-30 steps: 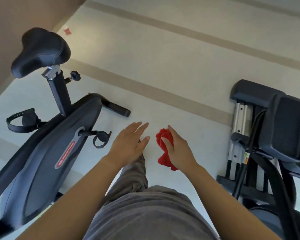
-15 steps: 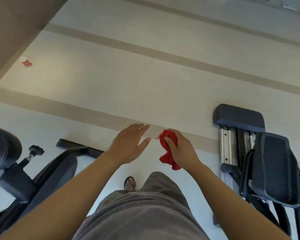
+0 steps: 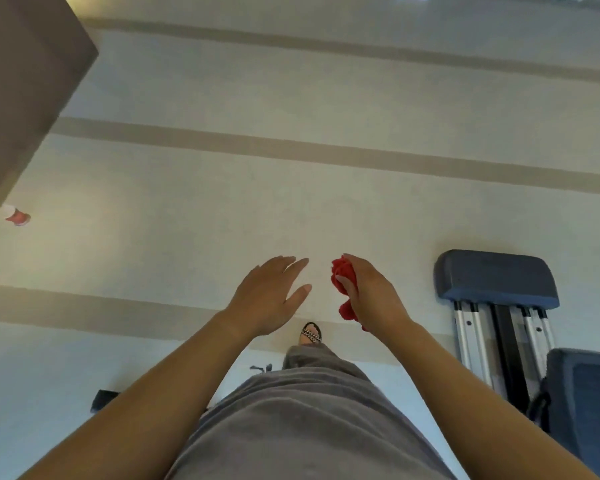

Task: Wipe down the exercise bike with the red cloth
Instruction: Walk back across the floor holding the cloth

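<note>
My right hand (image 3: 371, 292) grips the crumpled red cloth (image 3: 343, 284), which bulges out on its left side and hangs a little below the palm. Just to the left, my left hand (image 3: 269, 296) is held out flat with straight fingers and holds nothing. Both hands hover over the pale floor in front of my body. Of the exercise bike only a small black end of its base bar (image 3: 103, 400) shows at the lower left, beside my left forearm; the seat and frame are out of view.
Another dark exercise machine (image 3: 496, 275) with silver rails stands at the right edge. A brown wall corner (image 3: 21, 81) fills the upper left, with a small red and white object (image 3: 16, 216) on the floor below it. My sandalled foot (image 3: 311, 333) steps forward.
The view has swung up and away from the bike, so its seat and frame have dropped out of sight. My hands keep their pose, the right one still gripping the cloth.
</note>
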The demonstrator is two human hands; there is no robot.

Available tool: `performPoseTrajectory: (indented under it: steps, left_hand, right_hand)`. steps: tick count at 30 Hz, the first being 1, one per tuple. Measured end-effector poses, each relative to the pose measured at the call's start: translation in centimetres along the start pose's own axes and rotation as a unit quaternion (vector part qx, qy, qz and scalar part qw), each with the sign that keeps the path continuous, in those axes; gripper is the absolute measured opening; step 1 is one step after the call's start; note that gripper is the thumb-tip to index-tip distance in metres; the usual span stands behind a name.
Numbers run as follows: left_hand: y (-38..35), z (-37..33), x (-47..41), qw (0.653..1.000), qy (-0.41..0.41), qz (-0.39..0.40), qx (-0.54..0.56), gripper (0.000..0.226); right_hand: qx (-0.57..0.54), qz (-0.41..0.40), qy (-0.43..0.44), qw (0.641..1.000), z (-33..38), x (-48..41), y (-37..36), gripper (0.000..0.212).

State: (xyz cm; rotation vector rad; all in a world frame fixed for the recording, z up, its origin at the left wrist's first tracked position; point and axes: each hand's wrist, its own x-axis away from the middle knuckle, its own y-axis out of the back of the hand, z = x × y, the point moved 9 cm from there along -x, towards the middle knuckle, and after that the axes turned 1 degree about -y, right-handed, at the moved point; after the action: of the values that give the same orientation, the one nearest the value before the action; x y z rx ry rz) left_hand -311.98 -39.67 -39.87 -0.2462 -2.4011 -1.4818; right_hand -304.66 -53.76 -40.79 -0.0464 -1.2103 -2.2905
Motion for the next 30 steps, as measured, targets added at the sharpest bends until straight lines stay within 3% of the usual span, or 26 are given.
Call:
performPoseTrajectory:
  steps: [9,24,30]
  left_hand:
    - [9.0,1.1,-19.0,1.0,-0.002,0.0,0.007,0.057]
    - [30.2,6.7,-56.0,0.995,-0.091,-0.049,-0.004,0.052]
    - [36.1,4.9,-70.5,0.988,-0.148,-0.017,-0.044,0.052]
  right_hand:
    - [-0.012,0.044,-0.016,0.999,1.0,-18.5,6.6,0.047]
    - [-0.028,-0.052,-0.029,0.998,3.7,-54.9,21.4,0.04]
    - [0.013,-0.083,-0.004,0.996,3.6,-68.3,28.6,0.028]
